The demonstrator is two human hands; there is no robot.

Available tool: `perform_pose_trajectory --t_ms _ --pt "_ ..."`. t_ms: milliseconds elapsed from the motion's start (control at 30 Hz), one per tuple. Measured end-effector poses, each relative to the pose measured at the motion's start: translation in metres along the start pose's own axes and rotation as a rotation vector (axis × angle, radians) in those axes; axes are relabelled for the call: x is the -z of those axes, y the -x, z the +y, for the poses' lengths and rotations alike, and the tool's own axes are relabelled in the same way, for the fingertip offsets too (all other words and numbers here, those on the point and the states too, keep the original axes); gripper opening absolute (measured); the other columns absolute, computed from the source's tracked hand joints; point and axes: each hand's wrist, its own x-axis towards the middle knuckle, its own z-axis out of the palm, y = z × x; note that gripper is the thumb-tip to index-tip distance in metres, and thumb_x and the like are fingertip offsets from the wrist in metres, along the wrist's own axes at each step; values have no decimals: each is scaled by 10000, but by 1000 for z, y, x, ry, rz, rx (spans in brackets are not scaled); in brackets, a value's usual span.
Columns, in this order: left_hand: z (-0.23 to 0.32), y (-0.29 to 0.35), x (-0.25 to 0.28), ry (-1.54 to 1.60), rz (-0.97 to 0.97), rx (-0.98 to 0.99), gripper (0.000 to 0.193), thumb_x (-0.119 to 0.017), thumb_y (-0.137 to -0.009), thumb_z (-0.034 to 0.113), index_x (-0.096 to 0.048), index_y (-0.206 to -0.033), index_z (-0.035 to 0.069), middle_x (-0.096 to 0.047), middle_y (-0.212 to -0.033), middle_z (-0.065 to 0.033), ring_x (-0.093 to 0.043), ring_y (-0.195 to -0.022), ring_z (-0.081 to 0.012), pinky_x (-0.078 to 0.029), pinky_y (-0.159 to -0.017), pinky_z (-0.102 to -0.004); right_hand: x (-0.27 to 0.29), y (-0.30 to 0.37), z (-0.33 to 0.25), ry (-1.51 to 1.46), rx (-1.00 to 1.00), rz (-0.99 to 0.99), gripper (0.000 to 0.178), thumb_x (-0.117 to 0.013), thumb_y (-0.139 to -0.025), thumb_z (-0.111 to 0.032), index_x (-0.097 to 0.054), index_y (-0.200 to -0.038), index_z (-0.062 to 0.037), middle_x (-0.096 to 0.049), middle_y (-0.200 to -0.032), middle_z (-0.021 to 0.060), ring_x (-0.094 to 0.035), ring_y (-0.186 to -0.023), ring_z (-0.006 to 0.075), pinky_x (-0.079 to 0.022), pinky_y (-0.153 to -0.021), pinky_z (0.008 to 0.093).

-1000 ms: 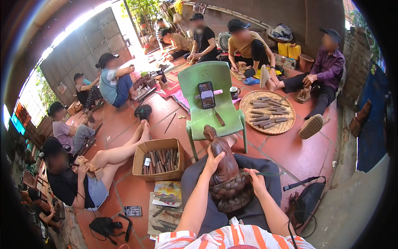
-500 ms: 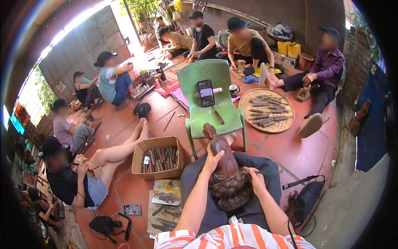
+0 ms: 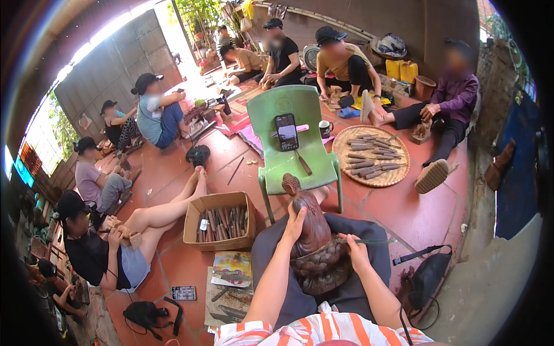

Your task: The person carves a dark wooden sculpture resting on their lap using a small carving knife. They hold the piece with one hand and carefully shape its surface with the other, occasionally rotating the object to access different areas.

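A dark brown carved wooden Buddha statue (image 3: 313, 228) rests in my lap, leaning slightly, its lotus-shaped base (image 3: 323, 265) between my thighs. My left hand (image 3: 295, 224) is wrapped round the figure's upper body below the head. At the right edge of the base, my right hand (image 3: 355, 249) is closed on a thin, flat, file-like tool (image 3: 374, 241) that sticks out to the right. Its other end is hidden by my fingers and the base.
Ahead stands a green plastic chair (image 3: 277, 106) holding a phone (image 3: 286, 131). Right of it, a round woven tray (image 3: 346, 167) bears several wood-handled tools. A cardboard box (image 3: 219, 244) of tools stands left. Phone (image 3: 183, 292) and bags lie on red tiles. Several people sit around.
The statue and both my hands stay almost in place. The flat tool has shifted very slightly at the base's edge. People around have barely moved.
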Motion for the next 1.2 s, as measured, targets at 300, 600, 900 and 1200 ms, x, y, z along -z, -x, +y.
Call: perform_pose_trajectory --t_ms 300,600,900,1200 --pt "-10 -8 3 -49 29 23 824 -323 -950 655 -218 -1455 12 -337 -1449 -216 -288 -1381 -312 -205 -1128 -376 -6 3 -10 -56 -26 4 365 -521 -993 -283 -626 -1157 25 -641 -1180 70 -548 -1040 113 -392 -950 262" --pt "4 -4 -10 -33 28 56 801 -339 -960 629 -234 -1438 -6 -376 -1418 -228 -337 -1348 -298 -244 -1108 -360 -5 8 -21 -64 -46 39 337 -513 -998 -278 -610 -1122 20 -640 -1190 88 -556 -1010 106 -411 -925 251" --pt "-5 -69 3 531 270 216 559 -392 -943 644 -552 -984 110 -554 -774 15 -522 -703 -98 -407 -596 -252 4 2 -6 21 -10 21 375 -507 -999 -315 -622 -1161 2 -639 -1175 67 -558 -1021 120 -420 -904 269" --pt "-14 -125 48 627 575 470 509 -577 -886 427 -440 -1199 50 -601 -950 -170 -642 -640 -330 -533 -465 -409 -9 2 -13 -17 -10 6 375 -511 -996 -328 -635 -1158 -13 -662 -1086 39 -573 -917 107 -434 -802 247"
